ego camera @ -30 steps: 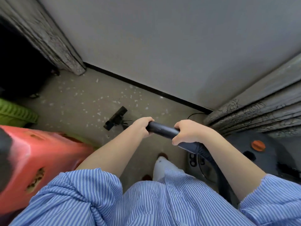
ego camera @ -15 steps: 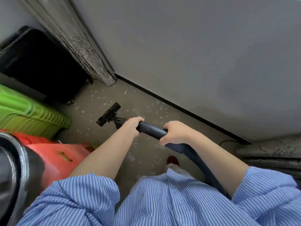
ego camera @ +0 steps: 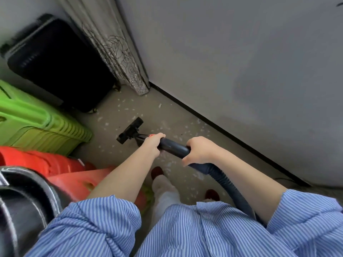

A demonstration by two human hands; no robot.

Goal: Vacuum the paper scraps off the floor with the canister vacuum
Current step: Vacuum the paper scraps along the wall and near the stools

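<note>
Forward slid the floor nozzle (ego camera: 130, 130); both hands grip the wand (ego camera: 174, 147), apparently unlabelled.

There is one view only, from a wide-angle camera on the person's head, facing forward and steeply down. Straight lines bow toward the frame edges. The striped shirt (ego camera: 185, 229) fills the bottom of the frame, very near the lens; both forearms run up from it to the left hand (ego camera: 151, 145) and right hand (ego camera: 199, 150) at centre. Beyond them, farther off, the floor (ego camera: 185, 117) crosses the middle, and the wall (ego camera: 241, 62) takes the upper right. With no second view, nothing is shared.
</note>
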